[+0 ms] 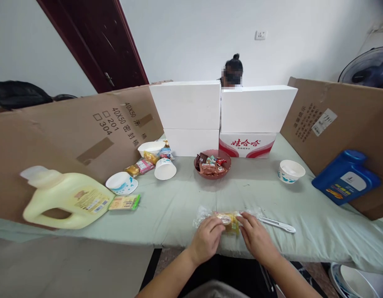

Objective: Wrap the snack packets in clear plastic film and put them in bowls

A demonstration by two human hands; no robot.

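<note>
At the table's front edge, both hands are on a small yellow snack packet (231, 222). My left hand (207, 236) has its bent fingers closed on the packet's left end. On the other end, my right hand (255, 236) pinches the wrapper between thumb and fingers. Under and around the packet lies crinkled see-through plastic (203, 215). Just right of my right hand is a slim white tool with a slotted handle (280, 224), possibly a utility knife; its left end is hidden near the plastic.
A reddish bowl (213, 176) of wrapped sweets stands mid-table. Paper bowls (291, 171), snack packets (124, 202), a yellow jug (67, 198) and a blue bottle (346, 178) lie around. Cardboard (85, 136) and white boxes (191, 105) wall the table; a person (233, 72) is behind.
</note>
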